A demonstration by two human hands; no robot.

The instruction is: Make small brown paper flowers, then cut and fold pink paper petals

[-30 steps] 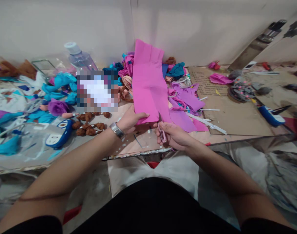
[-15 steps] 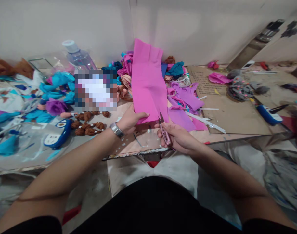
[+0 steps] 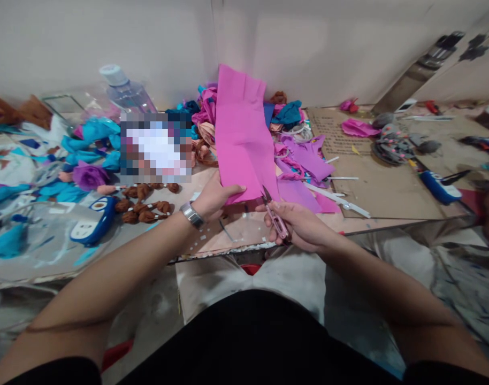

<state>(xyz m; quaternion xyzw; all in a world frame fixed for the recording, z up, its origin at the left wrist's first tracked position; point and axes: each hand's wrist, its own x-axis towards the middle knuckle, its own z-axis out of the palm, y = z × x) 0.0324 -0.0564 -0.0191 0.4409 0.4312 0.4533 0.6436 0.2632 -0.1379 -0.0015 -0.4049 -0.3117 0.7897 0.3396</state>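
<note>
1. Pale wall panels [image 3: 168,48] stand behind the pink sheet [image 3: 244,139]; a cluttered worktable [image 3: 244,227] spreads to both sides of the sheet, its near edge chipped and worn.
2. Counted around the pink sheet: one clear bottle [image 3: 128,95] with a white cap, beyond and to the left; one dark flask [image 3: 409,80], well to the right, near the wall; two blue-and-white power strips [image 3: 94,219], one on either side; one purple rosette [image 3: 90,176], to the left.
3. At the sheet's near end are two hands and one pair of pink-handled snips [image 3: 277,220]; one wristwatch [image 3: 192,214] sits on the left wrist.
4. Left hand [image 3: 212,199]: closed on the near edge of the sheet, thumb laid on top; from this hand the sheet stretches away toward the wall.
5. Right hand [image 3: 303,224]: wrapped round the snips, just beside the sheet's near right corner; the blades are slightly parted and point toward the sheet; whether they touch it, I cannot tell.
6. Left of the sheet, near the left forearm, lie brown knotted pieces [image 3: 146,209], too bunched to count; right of it, printed cardboard [image 3: 373,195] covers part of the worktable, bearing a grey bundle [image 3: 392,145] with pink dots.
</note>
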